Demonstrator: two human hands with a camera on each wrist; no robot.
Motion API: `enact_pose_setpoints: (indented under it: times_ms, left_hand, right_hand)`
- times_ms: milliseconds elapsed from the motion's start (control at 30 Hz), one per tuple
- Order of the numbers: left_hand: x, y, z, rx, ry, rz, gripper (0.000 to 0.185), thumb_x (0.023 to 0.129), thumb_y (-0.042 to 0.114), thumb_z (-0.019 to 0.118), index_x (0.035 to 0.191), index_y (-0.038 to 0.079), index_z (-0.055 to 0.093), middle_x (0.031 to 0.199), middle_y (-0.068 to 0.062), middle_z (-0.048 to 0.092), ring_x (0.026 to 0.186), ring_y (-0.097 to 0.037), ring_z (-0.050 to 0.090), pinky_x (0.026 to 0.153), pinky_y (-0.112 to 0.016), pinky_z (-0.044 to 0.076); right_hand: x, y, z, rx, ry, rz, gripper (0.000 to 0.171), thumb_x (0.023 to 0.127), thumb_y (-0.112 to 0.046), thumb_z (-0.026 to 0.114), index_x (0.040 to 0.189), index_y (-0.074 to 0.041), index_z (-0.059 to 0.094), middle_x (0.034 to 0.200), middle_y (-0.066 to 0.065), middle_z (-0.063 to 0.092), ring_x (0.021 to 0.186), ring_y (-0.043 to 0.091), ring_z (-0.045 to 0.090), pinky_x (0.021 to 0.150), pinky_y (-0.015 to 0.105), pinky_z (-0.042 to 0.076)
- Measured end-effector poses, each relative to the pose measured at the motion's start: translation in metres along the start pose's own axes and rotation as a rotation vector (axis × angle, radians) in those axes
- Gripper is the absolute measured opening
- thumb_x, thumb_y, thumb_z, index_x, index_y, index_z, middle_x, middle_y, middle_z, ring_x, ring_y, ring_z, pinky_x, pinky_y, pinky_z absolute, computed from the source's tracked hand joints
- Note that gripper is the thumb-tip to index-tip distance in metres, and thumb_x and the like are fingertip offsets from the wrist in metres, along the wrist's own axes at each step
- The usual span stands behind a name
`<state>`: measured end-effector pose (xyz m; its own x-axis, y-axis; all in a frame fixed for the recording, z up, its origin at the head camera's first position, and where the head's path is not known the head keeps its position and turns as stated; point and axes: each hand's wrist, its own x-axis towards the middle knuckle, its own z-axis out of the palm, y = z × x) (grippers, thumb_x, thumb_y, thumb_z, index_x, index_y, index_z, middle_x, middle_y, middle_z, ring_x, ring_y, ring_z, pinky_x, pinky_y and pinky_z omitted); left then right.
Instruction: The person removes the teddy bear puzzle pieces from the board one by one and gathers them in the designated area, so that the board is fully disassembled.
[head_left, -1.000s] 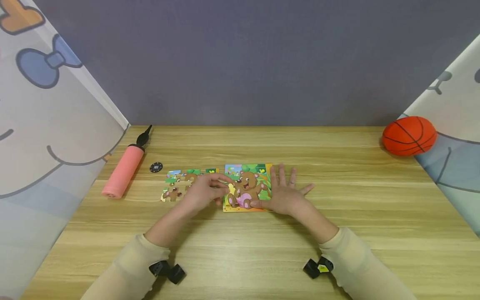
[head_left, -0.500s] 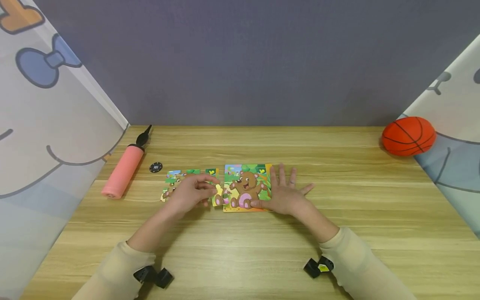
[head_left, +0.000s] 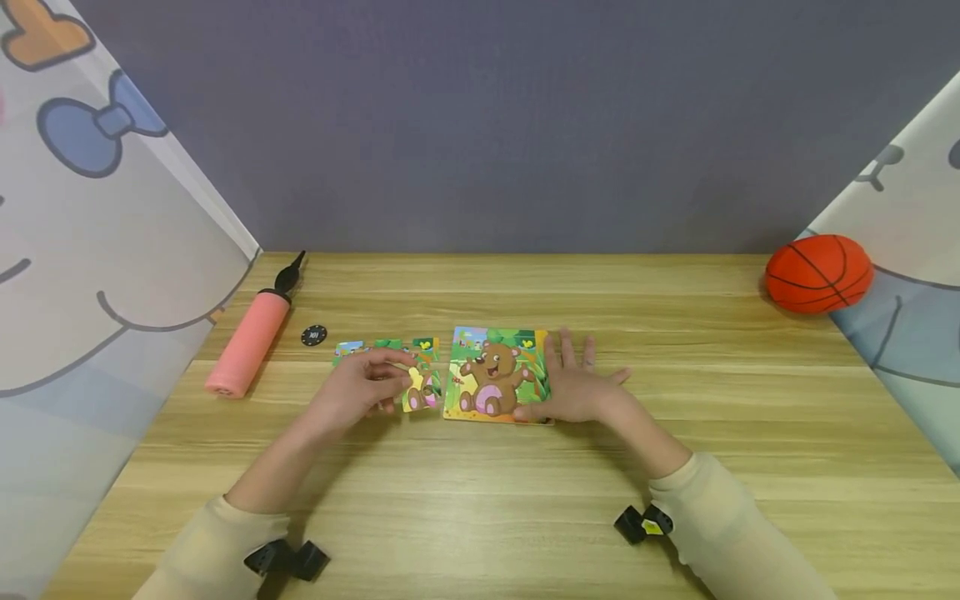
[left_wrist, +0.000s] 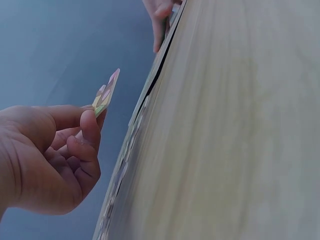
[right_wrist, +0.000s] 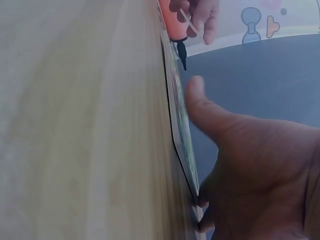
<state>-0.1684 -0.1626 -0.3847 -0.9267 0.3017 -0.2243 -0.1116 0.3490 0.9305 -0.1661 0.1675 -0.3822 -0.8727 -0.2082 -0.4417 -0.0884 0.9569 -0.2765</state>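
A bear puzzle board (head_left: 497,377) lies flat on the wooden table (head_left: 480,500). My right hand (head_left: 572,379) rests flat on the board's right edge with straight fingers, and its thumb (right_wrist: 200,102) lies along the board's rim (right_wrist: 179,125). My left hand (head_left: 390,382) pinches a small puzzle piece (head_left: 417,392) just left of the board. The piece (left_wrist: 106,93) is held tilted up off the table between thumb and fingers (left_wrist: 90,131). Several loose pieces (head_left: 384,345) lie behind the left hand.
A pink hand pump (head_left: 249,340) with a black nozzle lies at the left, a small black disc (head_left: 313,336) beside it. An orange basketball (head_left: 818,272) sits at the far right. Printed curtains flank the table; a grey wall stands behind.
My left hand has drawn leftward from the board's left side, carrying the small piece away from it. My right hand has stayed flat on the board.
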Motion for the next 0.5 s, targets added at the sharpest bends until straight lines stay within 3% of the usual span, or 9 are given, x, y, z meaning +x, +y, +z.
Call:
enact_pose_setpoints:
  times_ms: [167,500]
  left_hand:
    - [-0.005,-0.004,-0.009,-0.01,0.011,0.008,0.032,0.096,0.012,0.071,0.126,0.002,0.064,0.091,-0.01,0.069,0.061,-0.02,0.059,0.049,-0.023,0.039]
    - [-0.023,-0.012,-0.036,0.001,0.021,-0.015,0.038,0.096,0.013,0.071,0.129,-0.003,0.061,0.088,-0.009,0.068,0.062,-0.016,0.058,0.05,-0.024,0.04]
  right_hand:
    - [-0.001,0.0,-0.003,0.016,-0.027,-0.002,0.135,0.077,-0.071,0.073,0.16,-0.004,-0.009,0.162,0.021,-0.025,0.143,0.053,-0.024,0.082,0.093,-0.003]
    - [-0.002,-0.001,-0.003,0.01,-0.017,0.005,0.134,0.077,-0.071,0.074,0.161,-0.005,-0.006,0.164,0.021,-0.021,0.144,0.054,-0.02,0.084,0.093,0.0]
